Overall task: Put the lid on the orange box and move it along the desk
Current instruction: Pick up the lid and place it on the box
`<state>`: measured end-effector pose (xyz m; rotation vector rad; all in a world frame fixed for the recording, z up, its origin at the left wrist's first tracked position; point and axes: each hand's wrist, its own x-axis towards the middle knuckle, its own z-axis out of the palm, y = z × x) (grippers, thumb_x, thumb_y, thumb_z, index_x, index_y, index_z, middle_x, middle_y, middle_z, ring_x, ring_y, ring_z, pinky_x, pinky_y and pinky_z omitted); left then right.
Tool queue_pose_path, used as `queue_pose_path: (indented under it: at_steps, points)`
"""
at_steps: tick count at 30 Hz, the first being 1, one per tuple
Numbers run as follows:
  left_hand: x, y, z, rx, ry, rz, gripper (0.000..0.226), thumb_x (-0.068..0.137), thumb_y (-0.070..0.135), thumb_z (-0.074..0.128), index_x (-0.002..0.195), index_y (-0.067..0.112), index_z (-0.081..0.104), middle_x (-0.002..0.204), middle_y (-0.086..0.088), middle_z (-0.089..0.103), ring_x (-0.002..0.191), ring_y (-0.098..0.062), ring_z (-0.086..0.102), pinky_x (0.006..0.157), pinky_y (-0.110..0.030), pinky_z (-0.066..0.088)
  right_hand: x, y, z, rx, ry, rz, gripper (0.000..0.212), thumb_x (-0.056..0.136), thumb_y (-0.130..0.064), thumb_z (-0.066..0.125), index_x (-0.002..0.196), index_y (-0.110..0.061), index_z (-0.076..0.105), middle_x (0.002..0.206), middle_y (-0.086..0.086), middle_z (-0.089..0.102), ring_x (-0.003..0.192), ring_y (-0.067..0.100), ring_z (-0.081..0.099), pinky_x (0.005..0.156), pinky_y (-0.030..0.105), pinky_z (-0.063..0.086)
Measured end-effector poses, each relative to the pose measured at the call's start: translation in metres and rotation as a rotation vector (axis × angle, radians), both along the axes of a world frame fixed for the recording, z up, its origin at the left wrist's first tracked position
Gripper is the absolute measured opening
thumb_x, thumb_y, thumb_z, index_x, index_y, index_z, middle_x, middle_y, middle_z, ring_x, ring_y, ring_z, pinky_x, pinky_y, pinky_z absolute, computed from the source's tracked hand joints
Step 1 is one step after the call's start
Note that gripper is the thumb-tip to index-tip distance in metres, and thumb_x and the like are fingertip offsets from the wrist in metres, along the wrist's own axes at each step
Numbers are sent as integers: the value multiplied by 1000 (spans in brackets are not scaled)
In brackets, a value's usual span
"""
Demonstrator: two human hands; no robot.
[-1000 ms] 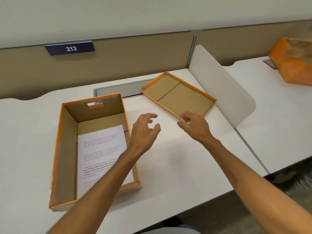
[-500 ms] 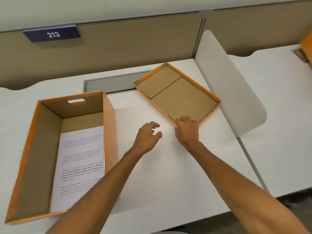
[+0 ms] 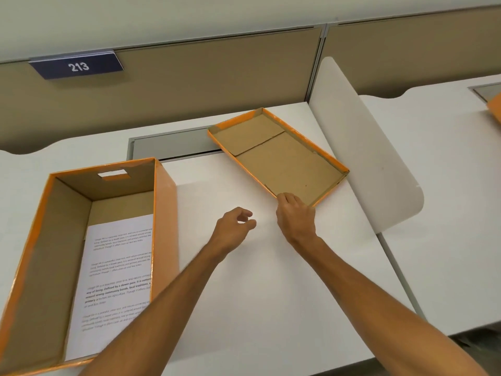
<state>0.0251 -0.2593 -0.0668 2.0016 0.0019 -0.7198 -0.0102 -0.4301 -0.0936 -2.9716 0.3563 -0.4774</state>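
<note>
Lid (image 3: 282, 161) right of box (image 3: 162, 213), paper (image 3: 116, 275) inside box.

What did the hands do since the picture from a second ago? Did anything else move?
The right hand moved forward to the near corner of the upturned orange cardboard lid and now its fingers rest on that rim. The left hand stayed hovering over the white desk, loosely curled and holding nothing. The lid, the open orange cardboard box and the printed sheet of paper inside it have not moved.

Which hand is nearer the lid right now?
Right. The right hand touches the lid at its near corner; the left hand hovers apart, between lid and orange box.
</note>
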Motion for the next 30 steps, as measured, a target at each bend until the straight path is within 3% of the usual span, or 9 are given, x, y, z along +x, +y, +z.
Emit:
queue_pose_path:
  at_steps: [4,8,13,17,23,27,30]
  points:
    - [14,-7,7,-166,174,101,32,95,23,63,124,11,63,124,-10,64,111,-24,65,88,-38,59,6,-3,39,36,-193,-17,19,67,8,73,68,-7,61,58,5,60,44,25,52,38,23,29]
    - [25,-14,14,-297,279,150,37,96,26,63,130,11,59,128,-9,62,116,-27,63,90,-39,59,1,-1,77,209,-312,24,2,85,-4,67,85,-3,68,72,11,68,53,31,59,44,35,48]
    - [32,-11,15,-371,353,164,46,95,37,64,134,14,54,133,-10,56,123,-28,58,99,-45,55,-14,-1,118,655,-346,7,9,87,-15,72,94,-11,68,78,2,70,64,20,64,59,31,56]
    - [34,-4,17,-380,355,202,50,95,42,62,136,15,51,142,-10,50,128,-26,52,105,-46,50,-24,-11,142,1102,-386,34,12,82,-11,77,93,-12,71,83,-3,75,73,10,72,65,21,56]
    - [46,24,35,-447,381,293,67,102,47,45,159,19,24,162,-7,34,147,-35,36,118,-58,30,-32,-20,156,1569,-382,72,14,86,-5,74,94,-15,70,84,-8,78,80,13,75,67,24,60]
    - [55,54,46,-506,338,301,53,103,32,51,151,11,40,150,-9,50,132,-32,50,112,-56,38,-33,-28,162,1769,-325,49,34,75,-15,77,106,-5,67,94,1,78,88,19,75,75,34,63]
    - [60,75,57,-492,260,329,47,100,20,58,144,7,48,138,-10,59,116,-25,58,95,-50,49,-31,-31,161,1894,-293,-6,52,74,-13,75,122,4,63,106,11,74,100,29,70,90,43,59]
